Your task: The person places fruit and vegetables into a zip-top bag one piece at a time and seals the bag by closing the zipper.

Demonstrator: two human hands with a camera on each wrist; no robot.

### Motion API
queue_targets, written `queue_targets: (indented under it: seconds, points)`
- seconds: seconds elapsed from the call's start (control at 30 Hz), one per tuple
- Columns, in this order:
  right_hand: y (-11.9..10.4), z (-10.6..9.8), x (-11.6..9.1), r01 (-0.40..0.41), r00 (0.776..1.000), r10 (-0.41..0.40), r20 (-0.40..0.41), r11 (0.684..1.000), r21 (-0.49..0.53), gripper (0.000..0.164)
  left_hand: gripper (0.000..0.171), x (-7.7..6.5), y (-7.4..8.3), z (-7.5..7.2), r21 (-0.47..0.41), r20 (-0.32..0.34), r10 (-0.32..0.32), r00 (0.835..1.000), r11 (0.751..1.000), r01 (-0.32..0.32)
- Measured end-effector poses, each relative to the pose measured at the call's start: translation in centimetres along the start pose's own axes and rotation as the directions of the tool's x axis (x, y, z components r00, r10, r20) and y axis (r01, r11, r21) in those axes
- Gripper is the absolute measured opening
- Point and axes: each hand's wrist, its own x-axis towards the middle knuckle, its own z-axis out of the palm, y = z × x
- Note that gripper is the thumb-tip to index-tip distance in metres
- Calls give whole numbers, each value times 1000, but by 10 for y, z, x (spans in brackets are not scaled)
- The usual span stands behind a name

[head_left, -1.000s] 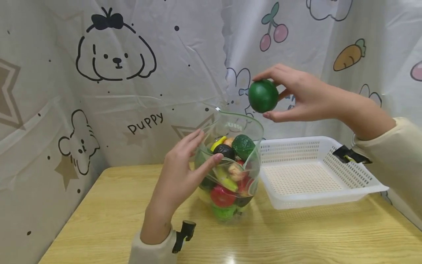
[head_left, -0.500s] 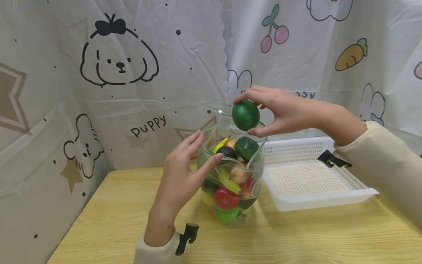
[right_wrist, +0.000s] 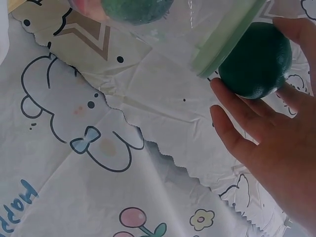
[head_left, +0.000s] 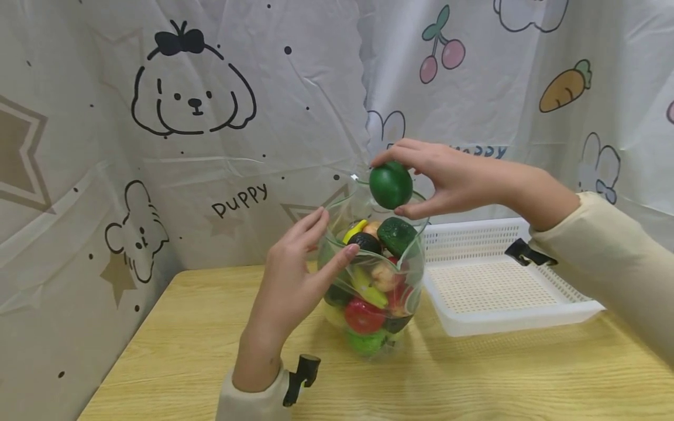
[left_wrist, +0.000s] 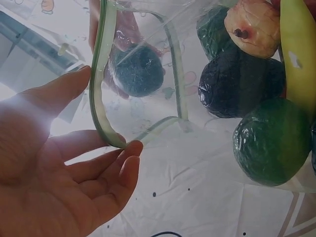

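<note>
My right hand pinches a dark green round toy fruit between thumb and fingers, right over the mouth of a clear zip bag. My left hand holds the bag's rim, thumb and fingers spread at its left side. In the left wrist view, the thumb touches the green zip strip and the fingertips meet it lower down. Several toy fruits fill the bag, among them a green avocado, a black one, a yellow banana and a red fruit.
A white perforated plastic basket stands right of the bag on the wooden table. A printed cloth hangs behind and along both sides. Black camera mounts sit at both sleeve cuffs.
My right hand has brought the green fruit left and down from above the basket side to the bag's mouth, slowing in the last half second. The left hand stays at the rim.
</note>
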Motion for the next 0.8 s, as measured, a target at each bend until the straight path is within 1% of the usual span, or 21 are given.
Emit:
queue_targets:
  seconds: [0.17,0.3,0.53,0.7,0.8]
  points:
    - [-1,2,2,-25,999,25,23,1000,-11,63,69,0,0,-2,1,4,-4,1000,1000,4]
    - [0,1,3,-44,999,45,22,998,-33,56,68,-1,0,-3,0,9,-4,1000,1000,4]
    - [0,0,4,-35,999,35,10,998,-50,44,68,-1,-1,-3,13,13,-16,1000,1000,15]
    - [-3,-2,2,-10,1000,8,-28,999,-53,39,69,-1,0,-4,13,23,-23,999,1000,23]
    - [-6,-4,-3,-22,995,19,-94,999,-40,37,70,-1,0,-3,15,33,-24,999,1000,23]
